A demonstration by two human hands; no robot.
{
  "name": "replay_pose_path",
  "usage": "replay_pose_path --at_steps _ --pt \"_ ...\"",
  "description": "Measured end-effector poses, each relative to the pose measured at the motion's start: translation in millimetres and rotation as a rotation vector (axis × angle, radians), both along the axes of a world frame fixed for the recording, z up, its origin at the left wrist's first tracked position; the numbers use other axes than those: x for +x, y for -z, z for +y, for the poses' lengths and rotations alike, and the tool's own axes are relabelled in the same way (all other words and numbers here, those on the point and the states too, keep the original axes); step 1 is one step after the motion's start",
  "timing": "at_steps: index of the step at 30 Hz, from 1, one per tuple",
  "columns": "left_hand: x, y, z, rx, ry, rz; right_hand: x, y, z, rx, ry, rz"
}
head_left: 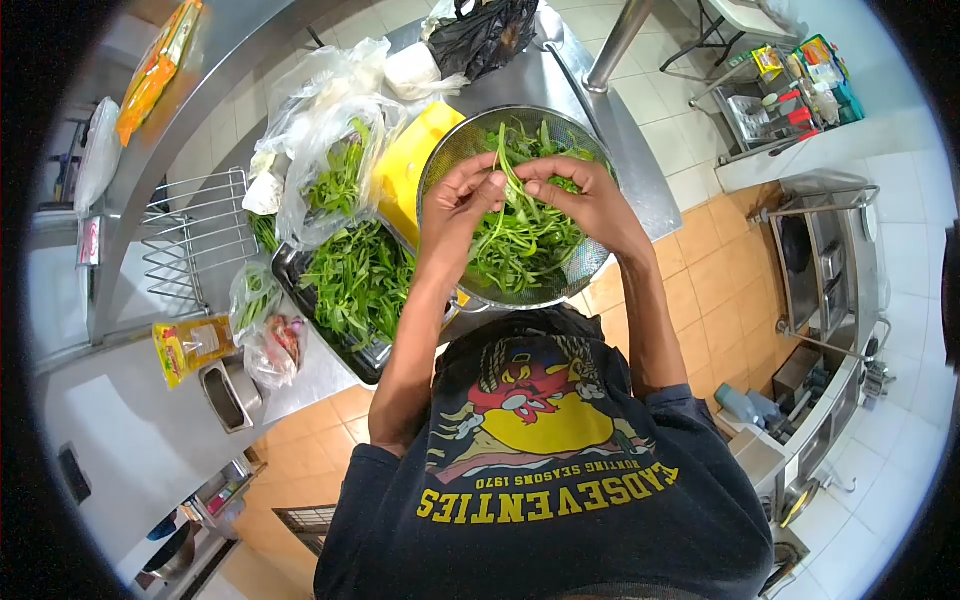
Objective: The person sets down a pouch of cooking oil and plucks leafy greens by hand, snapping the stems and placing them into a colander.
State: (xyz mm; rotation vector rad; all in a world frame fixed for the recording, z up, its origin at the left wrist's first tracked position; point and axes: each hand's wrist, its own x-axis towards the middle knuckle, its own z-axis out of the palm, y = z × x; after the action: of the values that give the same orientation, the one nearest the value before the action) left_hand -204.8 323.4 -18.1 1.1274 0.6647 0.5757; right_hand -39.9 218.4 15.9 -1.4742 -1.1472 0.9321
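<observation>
My left hand (462,200) and my right hand (580,197) are close together over a metal mesh strainer (437,180). Both pinch a small bunch of long green stems (507,168) between thumb and fingers. Under them, the strainer holds a heap of cut leafy greens (520,250) with pale stems. To the left, a dark tray (290,268) is piled with more leafy greens (357,280). A yellow cutting board (428,135) lies partly beneath the strainer.
Clear plastic bags (330,100), one with greens inside, and a black bag (487,40) lie on the metal table. A wire rack (195,240), a yellow packet (190,348) and a steel container (230,395) are at left. A metal post (615,45) rises behind the strainer.
</observation>
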Motion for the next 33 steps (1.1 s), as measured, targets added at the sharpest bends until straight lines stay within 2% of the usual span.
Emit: replay_pose_path --at_steps 4,7,10,13,16,19,25,28,33 --pt "-0.6 -0.4 -0.2 0.001 0.021 -0.022 -1.0 5.2 -0.6 -0.003 -0.004 0.054" --pt "0.3 -0.8 -1.1 0.014 0.023 -0.026 -7.5 2.5 -1.4 0.067 0.033 -0.077" --pt "-0.4 -3.8 -1.6 0.015 0.038 -0.01 -4.9 5.7 -1.9 -0.001 0.053 -0.078" --pt "0.0 -5.5 0.1 0.004 0.017 -0.015 0.0 10.2 -0.9 -0.028 0.076 0.028" --pt "3.1 -5.4 2.0 -0.022 -0.056 -0.029 2.3 16.1 -2.8 -0.032 0.071 0.279" --pt "8.5 -6.6 -1.5 0.027 -0.118 -0.061 3.3 18.6 -3.6 -0.033 0.044 0.332" --pt "10.8 -0.1 6.4 0.082 -0.146 -0.093 3.0 24.4 -3.2 -0.023 0.031 0.276" --pt "11.0 -2.0 6.8 0.149 -0.225 -0.083 0.8 22.0 -2.2 -0.024 0.102 0.615" --pt "14.1 -10.9 5.6 0.079 -0.29 -0.143 1.9 20.0 -2.7 0.024 0.138 0.567"
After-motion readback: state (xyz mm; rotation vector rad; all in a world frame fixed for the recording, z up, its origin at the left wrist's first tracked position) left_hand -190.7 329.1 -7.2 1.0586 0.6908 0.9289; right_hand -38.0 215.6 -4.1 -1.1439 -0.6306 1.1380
